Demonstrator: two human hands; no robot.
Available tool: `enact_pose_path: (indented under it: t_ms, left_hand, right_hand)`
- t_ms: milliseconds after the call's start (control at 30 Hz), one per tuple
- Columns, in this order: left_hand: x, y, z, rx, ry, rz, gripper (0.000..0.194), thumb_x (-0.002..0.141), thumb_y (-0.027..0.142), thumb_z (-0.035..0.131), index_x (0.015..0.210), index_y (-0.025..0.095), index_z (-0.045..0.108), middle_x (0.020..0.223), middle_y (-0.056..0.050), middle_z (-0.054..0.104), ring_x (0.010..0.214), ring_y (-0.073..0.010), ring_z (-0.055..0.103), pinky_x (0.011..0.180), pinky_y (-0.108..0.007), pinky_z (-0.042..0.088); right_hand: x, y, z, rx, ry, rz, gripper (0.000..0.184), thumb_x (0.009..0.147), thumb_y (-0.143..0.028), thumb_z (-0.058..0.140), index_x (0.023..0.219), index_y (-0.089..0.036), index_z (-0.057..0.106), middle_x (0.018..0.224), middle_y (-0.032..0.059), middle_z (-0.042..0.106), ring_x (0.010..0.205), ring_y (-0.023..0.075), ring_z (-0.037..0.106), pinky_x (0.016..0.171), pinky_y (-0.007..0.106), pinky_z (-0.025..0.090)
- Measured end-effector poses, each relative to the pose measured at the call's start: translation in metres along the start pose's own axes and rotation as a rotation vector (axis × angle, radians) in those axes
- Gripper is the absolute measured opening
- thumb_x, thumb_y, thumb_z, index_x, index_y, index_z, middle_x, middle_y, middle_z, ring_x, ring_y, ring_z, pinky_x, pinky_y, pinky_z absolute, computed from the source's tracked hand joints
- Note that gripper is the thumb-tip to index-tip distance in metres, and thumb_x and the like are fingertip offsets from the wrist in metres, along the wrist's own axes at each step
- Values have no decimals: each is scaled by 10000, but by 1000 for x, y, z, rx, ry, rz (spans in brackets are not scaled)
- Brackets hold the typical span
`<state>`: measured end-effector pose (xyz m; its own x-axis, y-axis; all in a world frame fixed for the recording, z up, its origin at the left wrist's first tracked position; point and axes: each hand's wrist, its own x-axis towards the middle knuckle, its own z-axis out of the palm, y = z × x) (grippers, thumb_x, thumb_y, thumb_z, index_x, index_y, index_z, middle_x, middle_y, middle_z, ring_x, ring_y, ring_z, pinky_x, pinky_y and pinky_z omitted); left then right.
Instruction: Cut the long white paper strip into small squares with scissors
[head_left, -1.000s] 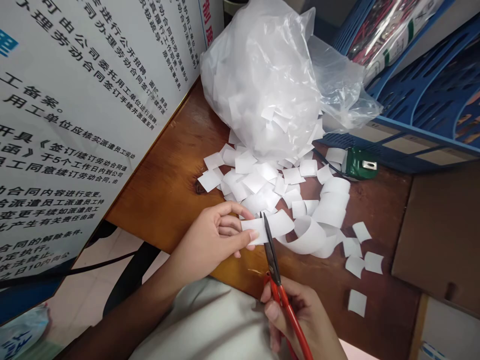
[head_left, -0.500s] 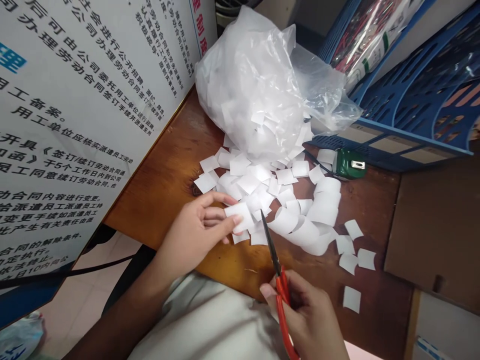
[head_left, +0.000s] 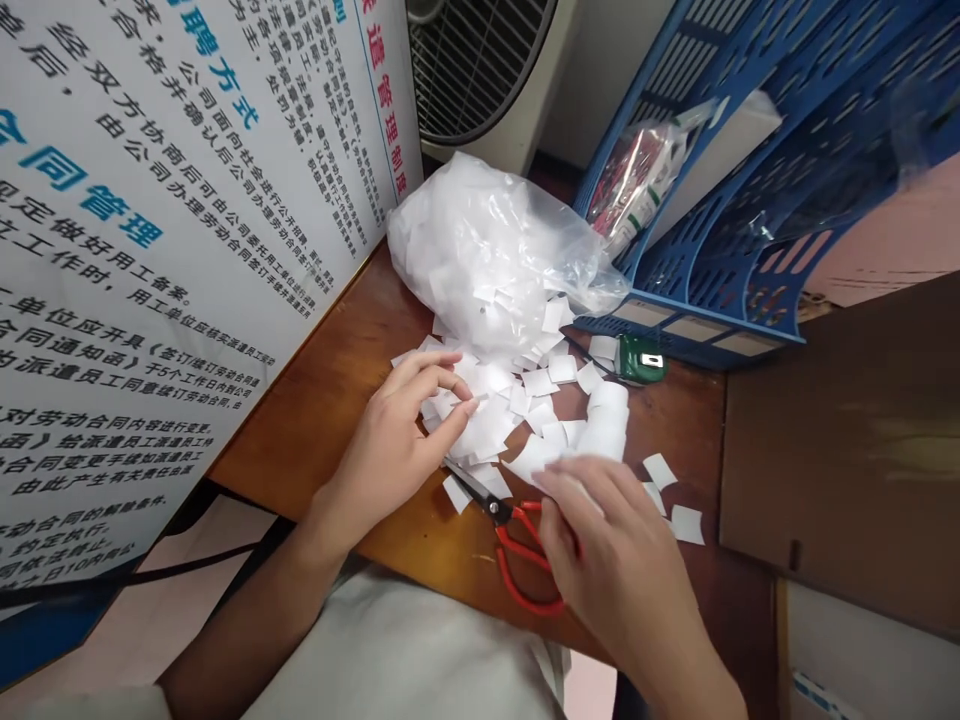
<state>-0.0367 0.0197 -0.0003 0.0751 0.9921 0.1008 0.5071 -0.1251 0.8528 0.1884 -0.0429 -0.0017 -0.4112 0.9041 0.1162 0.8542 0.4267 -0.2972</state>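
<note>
Small white paper squares (head_left: 487,425) lie in a loose heap on the wooden table. Over the heap's left side is my left hand (head_left: 409,425), thumb and a finger pinched together; whether paper is between them is hidden. Red-handled scissors (head_left: 495,507) rest on the table between my hands, blades pointing left towards the heap. Partly above their handles, my right hand (head_left: 607,540) is open, its fingertips at the near end of a curled white paper strip (head_left: 606,415). My right hand hides part of the strip and one handle loop.
A clear plastic bag (head_left: 480,240) of paper pieces stands behind the heap. To its right are a green tape measure (head_left: 640,360) and a blue file rack (head_left: 667,290). A printed board (head_left: 187,300) borders the left, a brown cardboard box (head_left: 840,470) the right.
The scissors have gone from upright in my right hand to lying on the table. My right hand has moved up to the strip. The paper square in my left hand no longer shows.
</note>
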Motion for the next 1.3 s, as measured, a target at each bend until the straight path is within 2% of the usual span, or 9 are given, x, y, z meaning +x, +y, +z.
enact_pose_path:
  t_ms: [67,167,233,333,467,767,933,1067,1300]
  left_hand:
    - [1,0,-1,21,37,28,72,945,256,610,918,213,661,1327,-85,613,1249,-257,572,1072,-368,439]
    - [2,1,-6,-58,-25,14,81,951,276,624,919,209,657,1091,-56,694,1039,-211,646,947,-304,483]
    - [0,2,-10,-179,-157,-25,97,938,301,660,919,206,665,932,-26,706,882,-178,652,835,-266,498]
    - [-3,4,-11,-337,-383,-85,126,888,324,734,902,201,709,888,-20,718,842,-167,653,794,-253,497]
    - [-7,9,-2,-437,-529,-127,134,869,334,755,896,203,737,874,-22,727,858,-170,667,766,-247,487]
    - [-8,9,21,-374,-539,-171,369,826,367,786,1155,239,681,856,0,748,777,-165,657,700,-240,459]
    - [-7,7,27,-376,-538,-177,285,796,397,815,1002,210,755,828,-8,699,779,-153,643,689,-233,465]
    - [-8,5,29,-398,-486,-140,221,767,334,845,857,178,717,854,-6,672,795,-134,623,706,-219,460]
    - [-14,1,35,-562,-545,-277,225,764,296,847,819,153,682,749,1,680,686,-112,613,636,-201,467]
  right_hand:
    - [20,10,2,-48,-33,-49,419,853,-71,531,1244,-194,620,1393,121,561,1354,347,448,1079,521,410]
    - [40,23,2,6,-108,-84,243,823,-76,536,1016,-183,637,1428,105,519,1468,357,294,1188,573,270]
    - [46,28,-4,135,-125,-83,111,850,-86,530,882,-184,572,1304,84,584,1415,307,367,1199,524,265]
    - [46,31,-19,370,-161,2,88,905,-114,517,881,-199,521,1060,41,633,1133,213,539,1046,399,399]
    - [37,28,-32,536,-234,144,62,953,-171,510,936,-213,553,923,3,610,903,165,530,822,303,400]
    - [17,34,-25,830,-261,214,69,957,-189,510,967,-201,577,917,15,591,869,159,520,788,285,389]
    - [12,38,-15,974,-249,245,85,925,-142,505,932,-218,543,899,-6,537,849,139,490,749,260,375]
    - [11,38,-8,1055,-254,266,110,925,-126,492,957,-227,522,903,-11,545,823,133,502,726,257,385]
    - [12,32,-11,922,-222,229,134,944,-142,512,990,-241,589,923,-15,587,905,145,526,812,271,401]
